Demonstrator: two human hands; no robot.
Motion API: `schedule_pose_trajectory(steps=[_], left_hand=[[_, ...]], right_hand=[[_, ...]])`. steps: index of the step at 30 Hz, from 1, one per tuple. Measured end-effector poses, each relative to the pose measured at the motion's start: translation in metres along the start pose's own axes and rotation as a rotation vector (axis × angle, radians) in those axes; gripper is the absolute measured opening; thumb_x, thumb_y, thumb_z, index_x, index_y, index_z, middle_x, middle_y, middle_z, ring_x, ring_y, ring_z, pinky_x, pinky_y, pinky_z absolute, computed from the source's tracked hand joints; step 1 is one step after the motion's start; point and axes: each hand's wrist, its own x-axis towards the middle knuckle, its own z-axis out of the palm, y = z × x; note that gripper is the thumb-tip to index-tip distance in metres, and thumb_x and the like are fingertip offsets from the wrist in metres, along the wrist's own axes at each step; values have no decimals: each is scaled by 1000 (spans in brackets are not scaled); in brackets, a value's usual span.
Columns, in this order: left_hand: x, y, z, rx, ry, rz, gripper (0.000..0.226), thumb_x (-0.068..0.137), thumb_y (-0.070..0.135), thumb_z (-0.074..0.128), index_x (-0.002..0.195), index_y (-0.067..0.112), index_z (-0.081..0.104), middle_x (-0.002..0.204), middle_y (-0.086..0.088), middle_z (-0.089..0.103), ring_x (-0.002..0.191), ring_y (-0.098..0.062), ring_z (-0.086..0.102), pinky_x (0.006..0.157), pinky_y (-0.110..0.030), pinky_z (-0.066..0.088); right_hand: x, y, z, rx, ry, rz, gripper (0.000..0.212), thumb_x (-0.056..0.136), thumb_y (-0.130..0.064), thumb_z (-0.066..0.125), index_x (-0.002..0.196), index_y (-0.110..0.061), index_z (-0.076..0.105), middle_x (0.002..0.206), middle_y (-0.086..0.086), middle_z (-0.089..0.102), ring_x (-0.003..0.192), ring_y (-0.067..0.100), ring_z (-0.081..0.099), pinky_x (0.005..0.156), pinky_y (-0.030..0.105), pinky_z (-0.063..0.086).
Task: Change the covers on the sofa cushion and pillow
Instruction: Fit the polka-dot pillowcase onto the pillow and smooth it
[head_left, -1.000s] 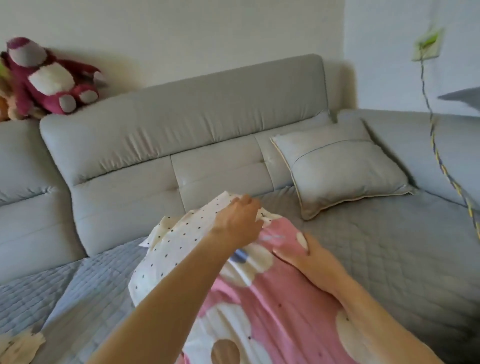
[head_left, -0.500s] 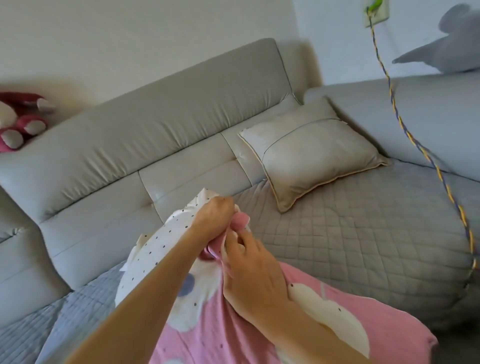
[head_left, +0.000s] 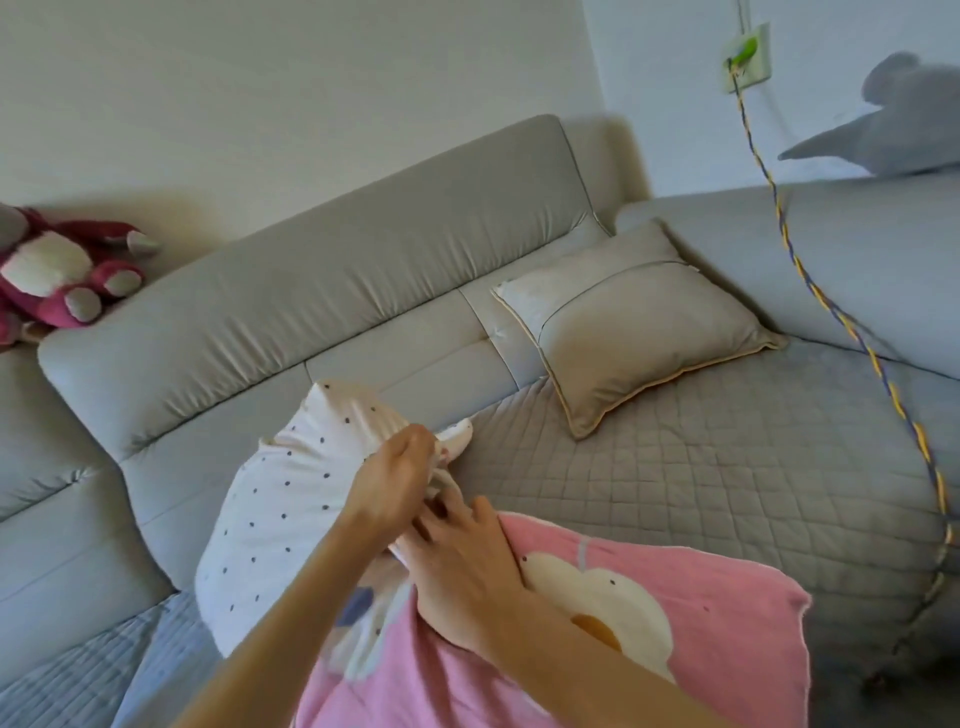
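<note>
Nearest, the pink cover (head_left: 701, 623) lies slack across the lower frame, with its open mouth at the hands. The right hand (head_left: 467, 566) rests on that mouth, its fingers bent into the cloth just under the left hand; I cannot tell whether they pinch it. The left hand (head_left: 395, 483), touching the right, is clamped on a bunched fold near the top of the dotted pillow (head_left: 280, 509). The pillow stands about half out of the cover and leans on the sofa (head_left: 311, 291) back at near left.

Both pieces look light and soft. The pillow should squash and spring back, while the cover will likely bunch and drag. The best holds seem to be a pillow corner and the hem of the cover's mouth, pulled opposite ways.

Farther right, a grey cushion (head_left: 639, 322) leans in the sofa corner, well apart from the hands.

In view are 1 cover, 1 pillow, 1 cushion and 2 plush toys: a red toy (head_left: 62, 270) far left and a grey toy (head_left: 893, 130) far right. There is also 1 braided cable (head_left: 831, 306), hanging from the wall.
</note>
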Motion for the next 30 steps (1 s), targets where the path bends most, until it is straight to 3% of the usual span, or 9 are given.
schedule_pose_trajectory(steps=[4, 7, 9, 12, 16, 20, 25, 27, 30], left_hand=[[25, -28, -16, 497, 21, -6, 40, 85, 66, 52, 96, 29, 51, 81, 1, 67, 79, -23, 64, 73, -36, 50], [27, -40, -33, 681, 127, 82, 32, 95, 52, 46, 122, 36, 52, 100, -2, 69, 94, -27, 64, 80, -34, 46], [26, -36, -42, 823, 148, 132, 31, 97, 51, 40, 124, 45, 54, 108, 2, 69, 100, -26, 63, 82, -34, 46], [28, -18, -44, 1044, 107, 224, 28, 96, 46, 38, 120, 44, 53, 97, 4, 65, 90, -25, 62, 73, -33, 44], [41, -5, -40, 1284, 114, 382, 29, 98, 45, 41, 126, 38, 44, 103, 6, 63, 88, -22, 65, 61, -31, 36], [59, 5, -49, 1523, -3, 377, 25, 98, 32, 44, 111, 35, 65, 102, 9, 61, 92, -19, 64, 62, -30, 35], [46, 24, -67, 1017, -167, 272, 36, 100, 52, 43, 111, 32, 71, 107, 5, 70, 104, -18, 61, 71, -30, 38], [31, 31, -61, 700, -270, 289, 35, 98, 47, 50, 94, 21, 73, 86, 5, 69, 85, -13, 62, 71, -27, 40], [-3, 34, -33, 323, -466, 240, 47, 96, 41, 58, 77, -2, 60, 61, -1, 43, 59, -10, 44, 60, -26, 35]], right_hand=[[-9, 22, -33, 299, -163, 306, 51, 86, -57, 46, 132, -35, 45, 135, -6, 43, 115, 25, 51, 87, 39, 44], [-5, 50, -52, 576, -360, 652, 88, 70, -87, 45, 135, -28, 42, 130, 2, 50, 119, 25, 51, 97, 38, 44], [-4, 54, -54, 787, -429, 762, 101, 68, -83, 60, 145, -23, 32, 135, 3, 55, 121, 25, 54, 98, 35, 42], [5, 37, -47, 801, -485, 619, 63, 76, -44, 69, 134, -33, 46, 118, -6, 63, 108, 20, 59, 97, 35, 46], [5, 19, -40, 669, -421, 507, 66, 76, -35, 55, 139, -40, 38, 119, -3, 65, 108, 25, 60, 91, 41, 49], [-6, -1, -41, 581, -315, 342, 60, 85, -29, 50, 140, -41, 28, 116, 0, 65, 107, 31, 60, 88, 43, 49], [-8, -20, -40, 520, -183, 164, 65, 89, -21, 51, 145, -38, 22, 124, -1, 61, 102, 37, 62, 79, 42, 49], [-3, -32, -38, 498, -149, 121, 61, 90, -18, 51, 144, -32, 26, 127, -2, 58, 102, 34, 61, 72, 40, 44], [2, -25, -27, 347, -88, 168, 44, 92, -17, 49, 136, -22, 46, 128, 6, 58, 112, 33, 59, 78, 40, 47]])
